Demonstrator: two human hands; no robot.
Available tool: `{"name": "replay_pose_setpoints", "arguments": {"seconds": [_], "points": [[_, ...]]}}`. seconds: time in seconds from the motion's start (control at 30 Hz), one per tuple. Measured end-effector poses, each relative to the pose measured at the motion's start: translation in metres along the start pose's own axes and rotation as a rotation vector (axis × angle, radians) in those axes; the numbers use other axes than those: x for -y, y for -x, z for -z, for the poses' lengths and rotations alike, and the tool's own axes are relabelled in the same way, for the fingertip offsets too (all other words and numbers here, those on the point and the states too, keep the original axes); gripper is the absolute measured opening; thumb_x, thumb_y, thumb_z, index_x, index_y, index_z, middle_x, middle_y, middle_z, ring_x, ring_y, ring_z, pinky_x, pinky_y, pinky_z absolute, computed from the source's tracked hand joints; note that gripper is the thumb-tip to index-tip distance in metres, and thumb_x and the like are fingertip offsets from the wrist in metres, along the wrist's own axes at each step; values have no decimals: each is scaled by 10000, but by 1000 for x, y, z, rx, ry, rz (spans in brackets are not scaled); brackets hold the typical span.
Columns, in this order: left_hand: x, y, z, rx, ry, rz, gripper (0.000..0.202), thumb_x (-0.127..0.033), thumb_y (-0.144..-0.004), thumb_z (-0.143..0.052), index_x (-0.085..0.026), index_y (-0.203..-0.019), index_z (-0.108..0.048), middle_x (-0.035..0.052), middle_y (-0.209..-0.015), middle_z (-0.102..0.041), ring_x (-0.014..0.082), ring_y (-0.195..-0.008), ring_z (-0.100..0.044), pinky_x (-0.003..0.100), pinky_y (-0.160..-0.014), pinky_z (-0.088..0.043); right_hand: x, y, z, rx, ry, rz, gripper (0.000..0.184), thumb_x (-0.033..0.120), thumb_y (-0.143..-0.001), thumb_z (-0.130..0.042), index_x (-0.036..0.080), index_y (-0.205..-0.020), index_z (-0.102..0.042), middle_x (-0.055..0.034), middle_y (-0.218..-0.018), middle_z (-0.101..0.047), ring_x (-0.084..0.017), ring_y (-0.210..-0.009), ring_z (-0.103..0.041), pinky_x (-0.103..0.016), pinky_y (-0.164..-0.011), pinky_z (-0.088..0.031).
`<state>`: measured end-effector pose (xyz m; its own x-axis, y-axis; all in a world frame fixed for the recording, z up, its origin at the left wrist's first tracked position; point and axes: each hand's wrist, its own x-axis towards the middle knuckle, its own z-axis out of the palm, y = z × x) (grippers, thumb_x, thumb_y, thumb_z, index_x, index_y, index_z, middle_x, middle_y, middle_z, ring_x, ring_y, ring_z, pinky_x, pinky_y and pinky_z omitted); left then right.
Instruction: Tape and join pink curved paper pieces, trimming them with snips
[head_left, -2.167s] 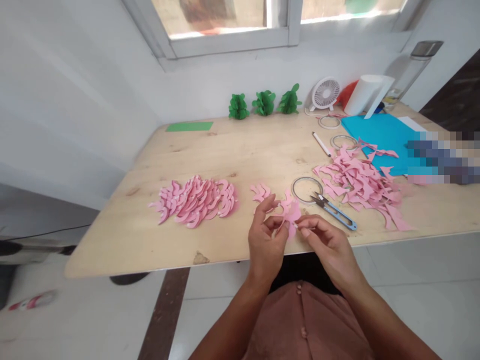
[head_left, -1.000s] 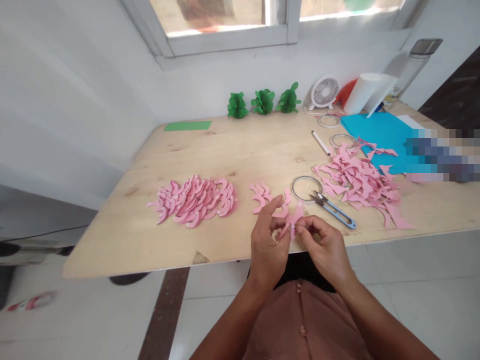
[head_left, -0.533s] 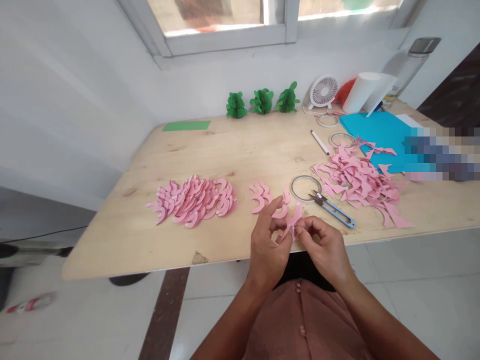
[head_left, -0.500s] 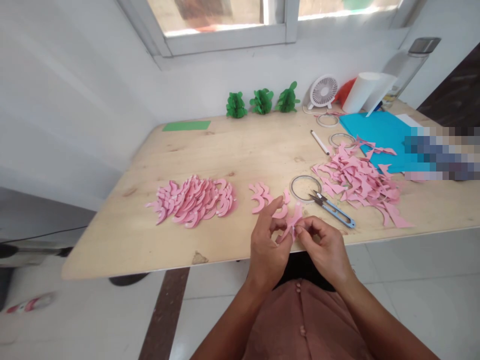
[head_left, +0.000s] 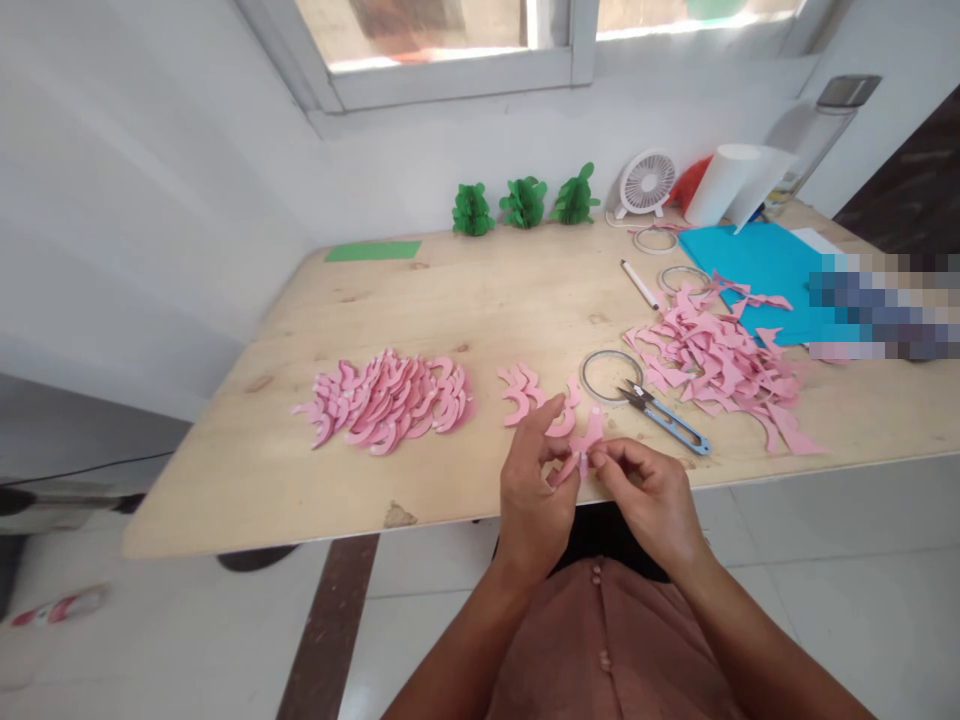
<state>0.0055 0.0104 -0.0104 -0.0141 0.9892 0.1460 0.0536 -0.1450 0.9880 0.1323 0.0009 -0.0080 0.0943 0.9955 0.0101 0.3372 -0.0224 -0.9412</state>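
Both my hands meet at the near edge of the wooden table (head_left: 487, 300). My left hand (head_left: 534, 485) and my right hand (head_left: 646, 492) pinch the same small pink paper piece (head_left: 587, 437) between their fingertips. Just beyond my fingers lie a few loose pink curved pieces (head_left: 522, 386). A large heap of pink curved pieces (head_left: 390, 400) sits to the left. Small blue-handled snips (head_left: 666, 418) and a clear tape ring (head_left: 613, 373) lie right of my hands.
A pile of pink offcuts (head_left: 716, 360) covers the right side, beside blue paper (head_left: 757, 265). At the back stand three green paper balls (head_left: 523, 204), a small white fan (head_left: 646, 185), a white roll (head_left: 726, 185), a bottle (head_left: 814, 140), a pen (head_left: 640, 284) and green paper (head_left: 373, 251).
My hands stay at the table's near edge, working the pink piece; it has folded from a wider shape into a narrower strip, and my fingers have shifted slightly on it.
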Motion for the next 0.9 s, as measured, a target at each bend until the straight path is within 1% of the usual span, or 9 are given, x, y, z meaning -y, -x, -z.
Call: {"name": "replay_pose_setpoints", "arguments": {"seconds": [0.13, 0.3, 0.4, 0.5, 0.6, 0.7, 0.8, 0.9], "points": [[2, 0, -1, -9, 41, 23, 584, -33, -760, -575, -312, -1270, -512, 53, -1225, -567, 94, -817, -624, 188, -680, -545, -1, 1, 0, -4, -11, -9, 242, 364, -846, -535, 182, -739, -655, -14, -647, -624, -179, -700, -605, -262, -657, -458], [0, 0, 0, -10, 92, 51, 587, -41, -755, -591, -327, -1262, -516, 31, -1175, -575, 78, -799, -618, 184, -710, -540, -4, 1, 0, -13, -28, -13, 234, 366, -848, -540, 181, -780, -666, -20, -670, -649, -181, -707, -622, -263, -653, -470], [-2, -2, 0, -25, 112, 72, 559, -58, -760, -594, -315, -1251, -526, 33, -1166, -582, 74, -792, -617, 186, -723, -537, -8, 1, 1, -29, -63, -24, 220, 358, -845, -548, 179, -860, -676, -39, -760, -692, -181, -723, -638, -269, -662, -482], [-2, -4, -1, -45, 147, 88, 555, -53, -752, -585, -291, -1250, -524, 49, -1198, -578, 65, -758, -613, 185, -707, -532, -9, 2, 2, -27, -50, -22, 224, 358, -845, -546, 178, -868, -678, -52, -804, -705, -184, -740, -637, -272, -662, -482], [-2, -4, -2, -58, 177, 101, 547, -58, -747, -596, -274, -1245, -523, 56, -1203, -583, 66, -762, -614, 186, -711, -529, -7, 3, 1, -12, -19, 3, 215, 355, -842, -547, 180, -835, -672, -47, -791, -690, -175, -722, -615, -260, -630, -468], [-3, -3, -3, -69, 158, 91, 530, -64, -750, -606, -272, -1232, -534, 47, -1159, -604, 73, -775, -621, 189, -718, -534, -2, 4, -1, -35, 17, 15, 190, 350, -829, -568, 180, -818, -651, -23, -739, -654, -140, -627, -561, -240, -575, -439], [-5, -2, -4, -70, 103, 51, 518, -70, -762, -600, -287, -1228, -539, 45, -1171, -594, 77, -777, -628, 188, -695, -544, 3, 4, -3, -62, 43, 11, 163, 342, -814, -586, 184, -797, -621, 3, -683, -608, -116, -560, -502, -228, -541, -412], [-6, -1, -4, -72, 31, -1, 513, -69, -773, -589, -291, -1233, -537, 46, -1184, -585, 82, -778, -631, 195, -687, -549, 3, 3, -5, -71, 9, -24, 143, 331, -801, -592, 192, -764, -593, 18, -649, -579, -112, -538, -482, -225, -520, -395]]}}
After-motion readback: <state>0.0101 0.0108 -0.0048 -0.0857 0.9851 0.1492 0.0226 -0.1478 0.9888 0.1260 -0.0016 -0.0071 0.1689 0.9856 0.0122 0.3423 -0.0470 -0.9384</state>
